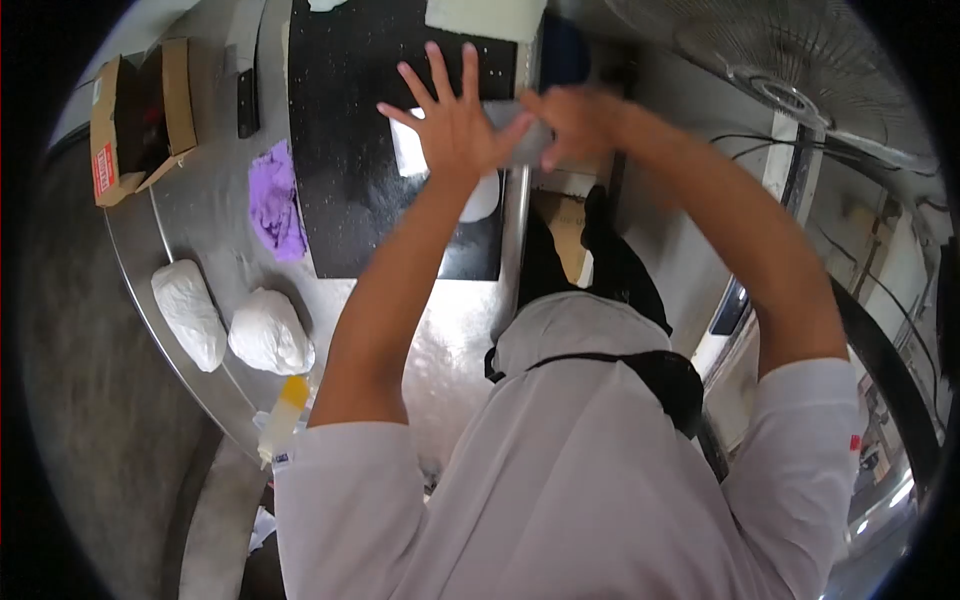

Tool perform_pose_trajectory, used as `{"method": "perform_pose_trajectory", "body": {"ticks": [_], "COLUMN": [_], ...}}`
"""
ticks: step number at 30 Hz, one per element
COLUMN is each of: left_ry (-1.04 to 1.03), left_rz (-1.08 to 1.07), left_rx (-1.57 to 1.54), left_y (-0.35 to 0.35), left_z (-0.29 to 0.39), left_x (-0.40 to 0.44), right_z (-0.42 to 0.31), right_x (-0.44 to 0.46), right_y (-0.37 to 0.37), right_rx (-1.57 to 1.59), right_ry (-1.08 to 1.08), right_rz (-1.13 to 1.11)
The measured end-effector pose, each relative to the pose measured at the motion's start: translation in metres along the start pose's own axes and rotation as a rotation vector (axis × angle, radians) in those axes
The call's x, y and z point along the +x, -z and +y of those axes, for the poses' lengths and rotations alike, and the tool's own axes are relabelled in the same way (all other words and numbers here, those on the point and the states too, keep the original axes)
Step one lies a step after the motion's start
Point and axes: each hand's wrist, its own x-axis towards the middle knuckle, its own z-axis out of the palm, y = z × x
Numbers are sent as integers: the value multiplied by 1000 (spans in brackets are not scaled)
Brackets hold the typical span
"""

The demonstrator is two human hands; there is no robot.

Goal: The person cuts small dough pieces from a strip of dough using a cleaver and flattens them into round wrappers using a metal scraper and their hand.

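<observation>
My left hand (448, 128) is spread wide over the black board (350, 200), palm down, with nothing visible in its fingers. Just right of it, at the board's edge, my right hand (578, 122) grips a flat grey object (522, 132), perhaps a scraper; motion blurs this hand. The left thumb overlaps the grey object. A smooth white piece (483, 200) lies on the board beside my left wrist and is partly hidden by it. Bright glare shows on the board by the left fingers.
Left of the board are a purple cloth (276, 200), a black-handled knife (248, 105), an open cardboard box (150, 125), two white bags (190, 315) and a yellow-ended bottle (285, 415). A pale slab (488, 16) sits at the board's far end. A fan (785, 90) stands at right.
</observation>
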Motion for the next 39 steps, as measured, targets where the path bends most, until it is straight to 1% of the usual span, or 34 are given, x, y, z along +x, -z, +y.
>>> {"method": "perform_pose_trajectory", "body": {"ticks": [2, 3, 4, 6, 7, 8, 9, 10, 11, 12, 13, 14, 15, 17, 20, 21, 22, 24, 25, 26, 27, 28, 29, 31, 32, 33, 34, 35, 36, 37, 38, 39], "left_ry": [31, 36, 38, -42, -61, -80, -110, -112, -99, -91, -98, -100, -147, -218, -254, -271, -285, -361, -356, -376, -400, -430, -433, -440, -416, -434, -452, -457, -443, -515, -594, -587], "left_rz": [18, 27, 39, -66, -99, -124, -122, -103, -49, -6, 37, 44, 38, 6, -121, -167, -238, -152, -164, -112, -48, -21, -47, -88, -156, -174, -189, -192, -174, -157, -150, -130], "left_rx": [15, 9, 0, -21, -15, -10, -20, -31, -48, -65, -40, -44, -22, 33, -39, -19, 16, -38, -36, -32, -26, -67, -40, 6, -51, -68, -86, -63, -75, -64, -43, 11], "left_y": [3, 5, 7, 6, 9, 10, 8, 2, 0, 1, 1, -1, -4, 1, 6, 10, 15, 14, 14, 9, 6, 9, 11, 17, 21, 24, 23, 22, 17, 18, 24, 26], "left_z": [0, -2, -4, -11, -8, -4, -1, 2, 0, 0, 1, -2, -6, -18, -28, -29, -28, -31, -35, -36, -35, -35, -37, -39, -40, -45, -49, -49, -46, -47, -50, -50], "left_x": [9, 14, 20, 3, -8, -14, -9, 8, 13, 14, 21, 29, 40, 42, -11, -29, -28, -10, -9, 6, 25, 38, 48, 45, 29, 4, -13, -15, 1, 13, 19, 29], "right_z": [-17, -1, -13, -29, -26, -24, -19, -9, 3, 13, 19, 17, 8, -12, -28, -39, -46, -41, -38, -31, -22, -19, -24, -35, -34, -44, -56, -64, -63, -59, -56, -49], "right_x": [20, 27, 20, 6, -1, -6, -8, -10, -8, -2, 6, 9, 8, 8, -10, -13, -16, -12, -8, -3, 3, 9, 10, 8, 8, 1, -5, -10, -11, -5, -1, 4], "right_y": [51, 43, 40, 25, 7, -11, -13, -9, -6, 0, 12, 17, 17, 19, -24, -32, -36, -29, -27, -19, -8, -1, -5, -20, -22, -30, -37, -39, -38, -44, -49, -44], "right_rx": [-149, -118, -130, -28, 29, 49, 57, 57, 67, 84, 30, -28, -29, 170, 68, 71, 100, 120, 143, 150, 134, 84, 47, 55, 46, 107, 112, 137, 149, 138, 143, 108], "right_ry": [-176, -109, -109, -200, -169, -176, -210, -242, -128, -137, -116, -89, -87, -190, -190, -193, -229, -262, -286, -310, -306, -283, -261, -235, -197, -247, -252, -285, -313, -313, -302, -303], "right_rz": [-180, -153, -143, -155, -129, -133, -113, -98, -39, -47, -40, -29, -24, -39, -48, -46, -70, -114, -72, -12, 8, 75, 134, 119, 88, 24, 16, 20, 22, 113, 96, 164]}}
